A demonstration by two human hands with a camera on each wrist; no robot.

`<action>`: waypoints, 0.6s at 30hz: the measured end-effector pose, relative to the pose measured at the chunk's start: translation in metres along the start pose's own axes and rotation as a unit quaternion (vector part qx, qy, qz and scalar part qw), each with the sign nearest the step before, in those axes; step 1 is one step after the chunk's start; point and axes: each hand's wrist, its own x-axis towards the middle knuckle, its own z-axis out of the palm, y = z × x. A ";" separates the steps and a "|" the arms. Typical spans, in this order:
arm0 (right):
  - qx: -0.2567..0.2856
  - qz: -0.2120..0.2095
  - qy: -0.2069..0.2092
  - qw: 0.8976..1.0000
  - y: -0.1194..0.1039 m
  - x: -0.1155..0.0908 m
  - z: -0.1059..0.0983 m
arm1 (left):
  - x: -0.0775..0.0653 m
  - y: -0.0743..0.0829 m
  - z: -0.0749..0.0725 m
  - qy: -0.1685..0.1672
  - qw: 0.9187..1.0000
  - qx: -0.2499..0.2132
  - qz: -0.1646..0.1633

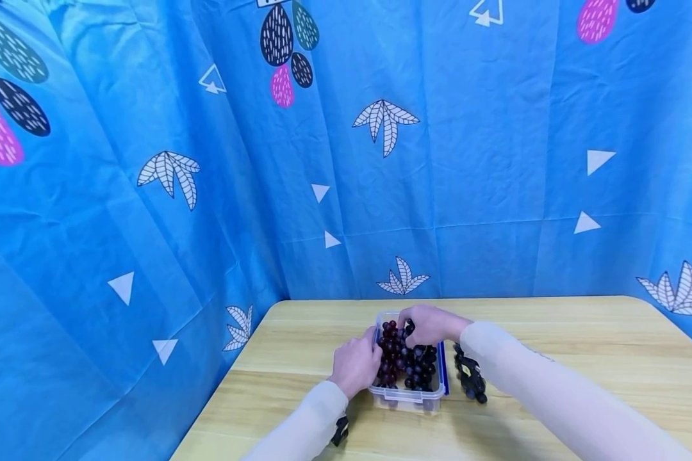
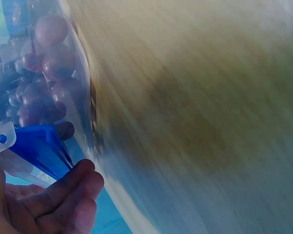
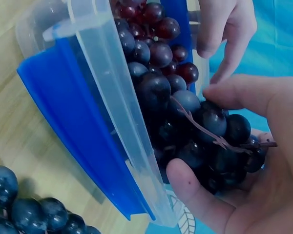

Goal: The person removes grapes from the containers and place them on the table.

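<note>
A clear plastic container (image 1: 406,396) with blue side latches stands on the table, holding red and dark purple grapes (image 1: 389,355). My left hand (image 1: 354,365) grips its left side, with fingers (image 2: 80,183) at the blue latch flap (image 2: 41,146), which is swung out. Inside the far part of the container, my right hand (image 1: 429,323) holds a dark grape bunch (image 3: 224,131) with a brown stem, thumb and fingers curled round it. Red grapes (image 3: 154,14) lie beyond that bunch. The right blue latch (image 3: 78,131) also hangs open.
Another dark grape bunch (image 3: 27,214) lies on the wooden table (image 1: 582,346) just right of the container, partly behind the right wrist's gear. A blue patterned curtain (image 1: 484,179) hangs behind and along the left of the table.
</note>
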 end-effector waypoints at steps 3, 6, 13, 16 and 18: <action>-0.007 -0.008 0.026 1.000 0.000 -0.003 0.000 | 0.000 0.002 -0.001 -0.002 1.000 -0.006 -0.003; -0.014 -0.013 0.049 0.999 -0.001 -0.005 0.000 | 0.000 0.002 -0.001 -0.003 1.000 -0.009 -0.004; -0.030 -0.018 0.074 0.997 -0.001 -0.011 -0.005 | -0.001 0.002 -0.002 -0.005 1.000 -0.015 -0.003; -0.034 -0.020 0.085 0.996 -0.003 -0.013 -0.006 | -0.001 0.002 -0.002 -0.001 1.000 -0.017 0.001; -0.032 -0.021 0.090 0.995 -0.004 -0.015 -0.007 | -0.001 0.001 -0.002 -0.001 1.000 -0.018 0.002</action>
